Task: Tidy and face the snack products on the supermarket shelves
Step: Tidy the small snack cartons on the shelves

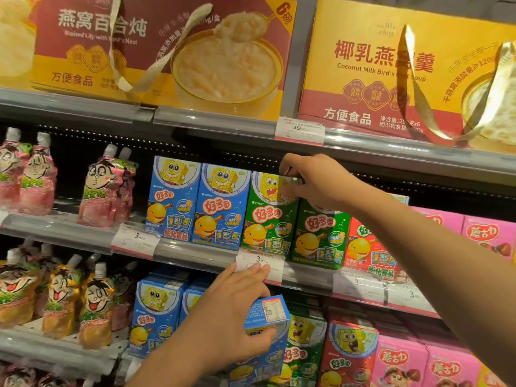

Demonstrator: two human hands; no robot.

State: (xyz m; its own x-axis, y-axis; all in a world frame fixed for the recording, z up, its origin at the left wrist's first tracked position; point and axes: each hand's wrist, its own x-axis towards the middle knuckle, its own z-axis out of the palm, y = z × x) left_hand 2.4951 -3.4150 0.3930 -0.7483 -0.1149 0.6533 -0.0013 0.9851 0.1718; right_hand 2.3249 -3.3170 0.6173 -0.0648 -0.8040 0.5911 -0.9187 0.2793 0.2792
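Nearest to us, our left hand [237, 311] holds a blue snack box [265, 331] in front of the lower shelf, thumb curled across its face and fingers wrapped over its top edge; the box is tilted, its label panel turned upward. The fingertips of that hand reach up to touch a white price tag [261, 265] clipped to the grey shelf rail [195, 254] just above them.

Higher up, our right hand [310, 181] reaches across to the middle shelf, its fingers bent and pinching the top of a green snack box [269, 216]. Just left of those fingers stand two blue boxes [198, 202], upright and facing out. Just right of them and below the wrist sits another green box [321, 236], then a red box [368, 247], then pink boxes [488, 236] beyond the forearm.

Well to the left of both hands, pink drink pouches [33, 177] with white caps stand on the middle shelf, and orange pouches [58, 300] on the shelf below. Below the left fingers the lower shelf carries more blue, green, red and pink boxes.

Above the right fingers, past the dark underside of the top shelf, two large gift cartons stand side by side: a maroon one [156, 46] and a yellow one [391, 68], each with a ribbon handle. A price tag reading 39 [300, 129] hangs on the rail between them.
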